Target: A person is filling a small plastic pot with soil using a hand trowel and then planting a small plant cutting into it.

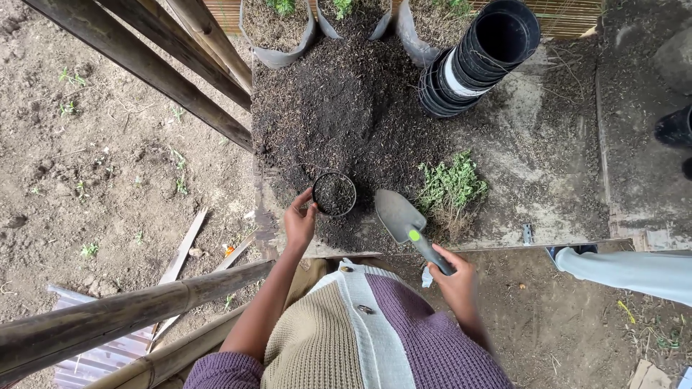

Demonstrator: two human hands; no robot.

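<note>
left hand (pixel 299 220) cups the small pot (pixel 334 194) steady beside the soil heap (pixel 339 108); right hand (pixel 454 277) grips the trowel (pixel 404 220), blade just right of the pot.

Nothing here carries a label, sign or screen that I can make out. The nearest things to packaging are three grey plastic grow bags (pixel 277 32) standing open at the far edge of the dark soil heap, filled with earth and a little green, side by side from the middle toward the right. At the near right corner a scrap of brown cardboard (pixel 649 374) lies flat on the ground, with a small pale blue piece (pixel 686 378) just beside it
</note>
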